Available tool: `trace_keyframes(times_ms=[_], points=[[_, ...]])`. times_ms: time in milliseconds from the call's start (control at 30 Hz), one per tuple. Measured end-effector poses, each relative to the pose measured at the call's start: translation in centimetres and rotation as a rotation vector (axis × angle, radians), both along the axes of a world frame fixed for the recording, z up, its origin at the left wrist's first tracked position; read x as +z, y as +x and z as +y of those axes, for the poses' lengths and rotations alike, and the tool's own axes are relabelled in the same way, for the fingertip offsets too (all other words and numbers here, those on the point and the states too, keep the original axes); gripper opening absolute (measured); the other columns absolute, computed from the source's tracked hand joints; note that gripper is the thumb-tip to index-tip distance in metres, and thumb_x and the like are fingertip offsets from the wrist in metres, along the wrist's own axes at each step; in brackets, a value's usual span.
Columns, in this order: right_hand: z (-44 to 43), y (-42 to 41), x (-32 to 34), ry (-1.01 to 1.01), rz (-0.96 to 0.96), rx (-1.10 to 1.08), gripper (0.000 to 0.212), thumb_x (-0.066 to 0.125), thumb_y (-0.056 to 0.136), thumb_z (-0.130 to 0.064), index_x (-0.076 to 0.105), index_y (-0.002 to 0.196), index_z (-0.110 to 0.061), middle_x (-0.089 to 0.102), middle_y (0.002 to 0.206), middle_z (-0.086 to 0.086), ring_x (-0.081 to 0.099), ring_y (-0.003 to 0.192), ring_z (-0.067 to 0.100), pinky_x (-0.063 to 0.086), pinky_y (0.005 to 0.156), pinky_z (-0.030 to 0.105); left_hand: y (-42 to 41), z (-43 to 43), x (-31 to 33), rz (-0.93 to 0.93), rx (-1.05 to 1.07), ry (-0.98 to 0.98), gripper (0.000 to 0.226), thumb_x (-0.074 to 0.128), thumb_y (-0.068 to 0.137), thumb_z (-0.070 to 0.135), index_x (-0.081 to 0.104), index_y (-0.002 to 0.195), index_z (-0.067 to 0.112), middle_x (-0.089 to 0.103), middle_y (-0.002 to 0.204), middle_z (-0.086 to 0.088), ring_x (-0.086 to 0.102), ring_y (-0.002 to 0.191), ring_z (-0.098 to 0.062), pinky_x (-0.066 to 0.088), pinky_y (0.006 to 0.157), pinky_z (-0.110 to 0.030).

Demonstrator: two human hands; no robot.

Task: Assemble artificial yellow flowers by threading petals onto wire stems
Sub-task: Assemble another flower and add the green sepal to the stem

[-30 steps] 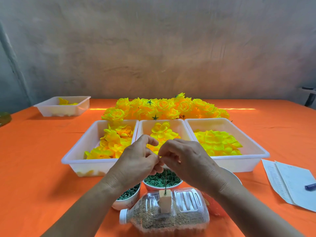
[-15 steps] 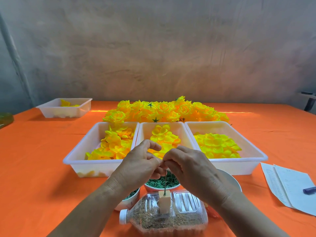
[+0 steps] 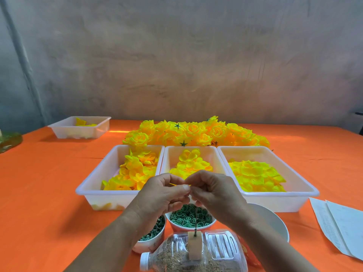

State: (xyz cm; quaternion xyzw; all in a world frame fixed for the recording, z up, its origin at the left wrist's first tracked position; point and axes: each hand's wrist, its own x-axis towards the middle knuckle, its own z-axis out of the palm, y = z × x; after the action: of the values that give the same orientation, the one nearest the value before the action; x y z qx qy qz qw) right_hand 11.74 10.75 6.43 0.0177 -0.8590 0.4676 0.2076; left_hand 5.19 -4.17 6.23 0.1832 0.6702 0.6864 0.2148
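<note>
Hands have crept up, more wire stem (image 3: 195, 218) showing now

Left hand (image 3: 163, 195) and right hand (image 3: 214, 191) both keep a pinching grip on a yellow petal (image 3: 173, 184) above the stem tip, so I'd guess it isn't seated yet.

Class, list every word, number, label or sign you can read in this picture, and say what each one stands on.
No text in this picture can be read.
Sheets of paper at the right edge: faint lines of writing, too small and blurred to read.
Plastic bottle lying in front: no legible label on the side that shows.
White trays: no lettering visible.
</note>
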Motion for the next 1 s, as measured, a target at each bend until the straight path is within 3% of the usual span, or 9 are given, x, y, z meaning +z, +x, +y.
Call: trace_keyframes(times_ms=[100,267,400,467,533,600,800,900,1000], points=[[0.1,-0.9,0.0,0.053,0.027,-0.018,0.024,0.063,0.086,-0.005,0.06,0.089,-0.028,0.068,0.074,-0.002,0.063,0.058,0.008,0.053,0.058,0.031,-0.6,0.1,-0.4,-0.058,0.027,0.03,0.006,0.071,0.085,0.011,0.066,0.089,0.011,0.072,0.078,-0.006,0.071,0.07,-0.016,0.051,0.056,-0.018],[0.4,-2.0,-0.5,0.051,0.012,0.052,0.027,0.061,0.084,-0.006,0.058,0.089,-0.032,0.067,0.072,-0.002,0.064,0.063,0.011,0.055,0.064,0.039,-1.4,0.3,-1.6,-0.134,0.057,0.07,0.005,0.068,0.087,0.013,0.067,0.082,0.013,0.071,0.074,-0.006,0.067,0.063,-0.012,0.049,0.051,-0.017],[1.6,-3.4,-1.5,0.12,-0.022,0.005,0.013,0.062,0.085,-0.019,0.064,0.089,-0.031,0.066,0.077,-0.009,0.061,0.073,0.007,0.052,0.072,0.034,-2.2,0.0,-2.5,-0.126,0.108,0.012,0.01,0.065,0.091,0.015,0.064,0.084,0.009,0.071,0.074,-0.007,0.067,0.06,-0.012,0.049,0.048,-0.018],[3.4,-4.5,-2.0,0.274,-0.056,-0.123,0.012,0.058,0.09,-0.027,0.066,0.099,-0.026,0.068,0.094,-0.01,0.06,0.09,0.009,0.046,0.08,0.028,-2.8,-0.6,-2.9,-0.137,0.138,-0.005,0.011,0.061,0.094,0.014,0.061,0.085,0.007,0.072,0.075,-0.009,0.069,0.06,-0.014,0.051,0.046,-0.019],[5.7,-5.3,-2.6,0.414,-0.202,-0.24,0.027,0.051,0.095,-0.038,0.063,0.114,-0.022,0.066,0.117,-0.003,0.057,0.109,0.016,0.043,0.088,0.028,-3.5,-1.5,-3.4,-0.142,0.173,-0.03,0.013,0.058,0.097,0.014,0.057,0.086,0.007,0.074,0.078,-0.011,0.071,0.063,-0.018,0.052,0.046,-0.022],[7.6,-5.7,-3.4,0.5,-0.353,-0.286,0.038,0.043,0.097,-0.047,0.06,0.12,-0.022,0.063,0.124,0.002,0.055,0.115,0.022,0.044,0.088,0.031,-4.3,-2.5,-3.8,-0.109,0.206,-0.072,0.013,0.057,0.097,0.015,0.055,0.088,0.005,0.074,0.078,-0.014,0.071,0.064,-0.021,0.052,0.047,-0.023],[7.9,-6.7,-5.4,0.838,-0.442,-0.246,0.047,0.022,0.101,-0.05,0.056,0.089,-0.018,0.065,0.101,0.015,0.056,0.098,0.034,0.041,0.075,0.039,-5.3,-4.1,-5.5,0.065,0.219,-0.268,0.008,0.064,0.092,0.009,0.061,0.09,0.002,0.072,0.068,-0.014,0.065,0.055,-0.017,0.049,0.047,-0.024],[7.1,-7.2,-6.0,0.866,-0.488,-0.157,0.052,0.018,0.101,-0.051,0.039,0.068,-0.016,0.065,0.098,0.018,0.057,0.094,0.035,0.034,0.071,0.038,-5.3,-4.2,-6.2,0.118,0.221,-0.362,0.003,0.067,0.089,0.009,0.065,0.089,0.006,0.072,0.068,-0.011,0.067,0.057,-0.018,0.05,0.052,-0.026],[7.0,-7.6,-6.1,0.842,-0.475,-0.099,0.048,0.018,0.102,-0.049,0.028,0.07,-0.015,0.058,0.079,0.013,0.055,0.085,0.034,0.04,0.073,0.041,-5.0,-4.1,-6.4,0.215,0.217,-0.499,0.005,0.07,0.085,0.013,0.066,0.084,0.015,0.073,0.066,-0.004,0.07,0.063,-0.017,0.053,0.055,-0.025]])
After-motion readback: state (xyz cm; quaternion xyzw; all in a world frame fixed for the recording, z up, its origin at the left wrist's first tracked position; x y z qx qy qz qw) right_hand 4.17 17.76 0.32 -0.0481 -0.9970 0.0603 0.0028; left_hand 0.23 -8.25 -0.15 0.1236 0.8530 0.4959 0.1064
